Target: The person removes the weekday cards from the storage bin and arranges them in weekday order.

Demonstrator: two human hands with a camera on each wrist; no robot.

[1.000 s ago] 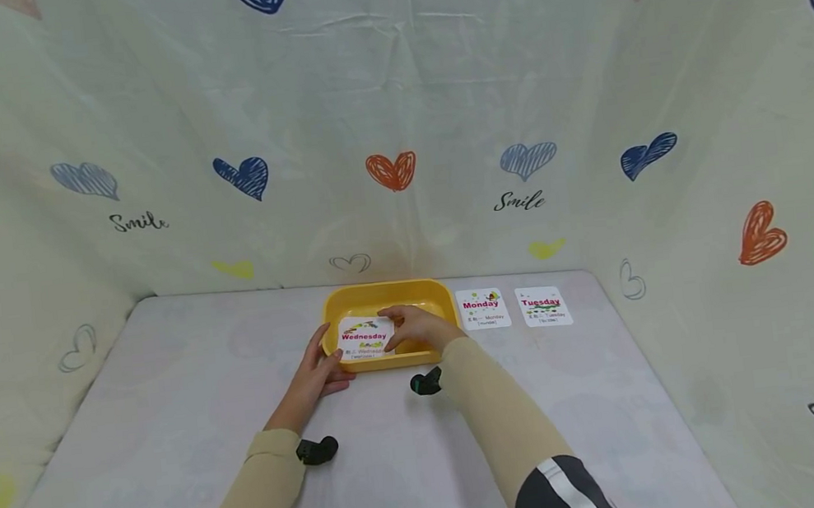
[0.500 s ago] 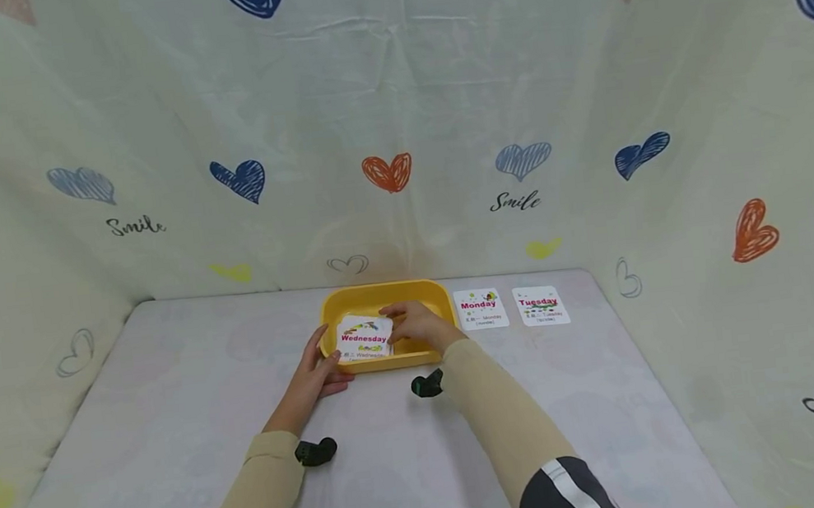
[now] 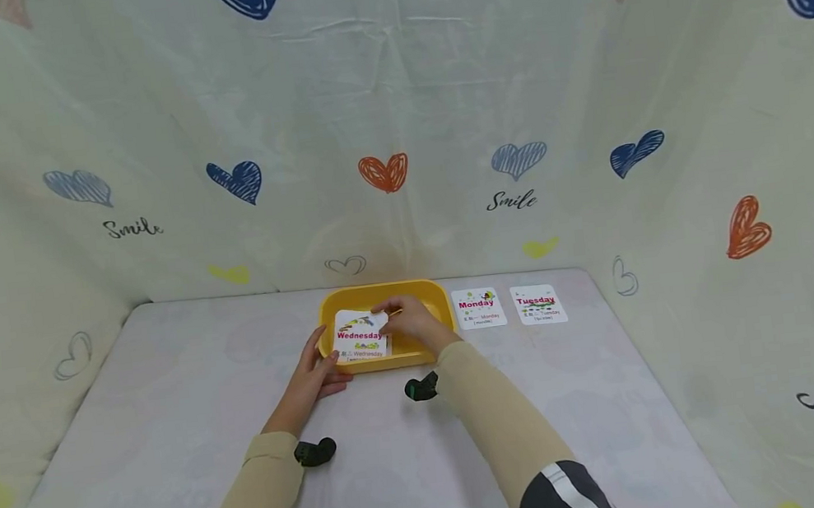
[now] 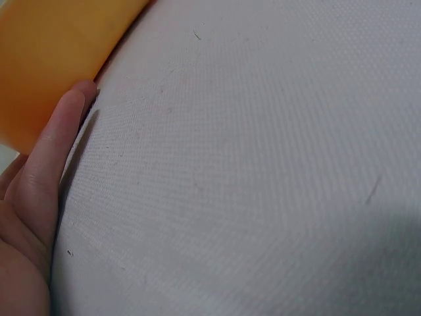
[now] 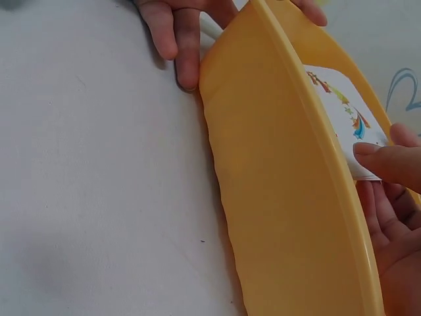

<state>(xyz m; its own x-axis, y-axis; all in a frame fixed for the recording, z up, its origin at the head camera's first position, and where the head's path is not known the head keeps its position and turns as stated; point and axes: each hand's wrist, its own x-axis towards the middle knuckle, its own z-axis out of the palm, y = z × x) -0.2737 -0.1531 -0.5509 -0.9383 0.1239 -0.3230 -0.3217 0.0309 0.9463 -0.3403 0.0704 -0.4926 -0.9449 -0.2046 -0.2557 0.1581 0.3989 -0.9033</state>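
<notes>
A yellow tray sits near the far edge of the table. My left hand grips its left end, thumb over the rim and other fingers along the outer wall; in the left wrist view fingers lie against the yellow side. Inside the tray is a white card printed "Wednesday", above at least one other white card. My right hand reaches in and pinches the Wednesday card at its right edge. The right wrist view shows the thumb on the card's face and fingers beneath it.
Two more white cards lie flat in a row to the right of the tray, Monday and Tuesday. A white curtain with printed hearts hangs behind the table and along both sides.
My right hand has shifted slightly left onto the edge of the Wednesday card, which now sits a little higher in the tray. My left hand keeps its hold on the tray.
</notes>
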